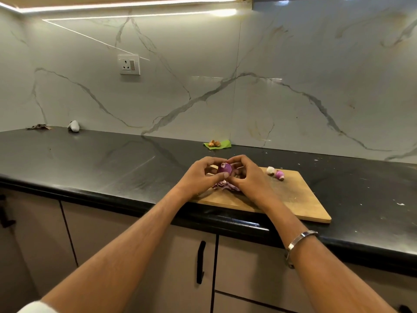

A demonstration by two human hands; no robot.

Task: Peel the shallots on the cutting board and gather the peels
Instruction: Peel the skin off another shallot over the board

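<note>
- Hands meet above the board (293, 199): left hand (198, 177) and right hand (250, 179) both pinch one purple shallot (225, 168), fingers curled around it.
- Peels (225, 186) lie heaped on the board just beneath the hands.
- Two more shallots (275, 173) sit at the board's far edge, right of the hands.
- Counter (112, 159) carries the board at its near edge.

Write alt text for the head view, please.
Two hands, left and right, hold a purple shallot above a wooden board on a black counter. Peels lie beneath; two more shallots sit on the board.
</note>
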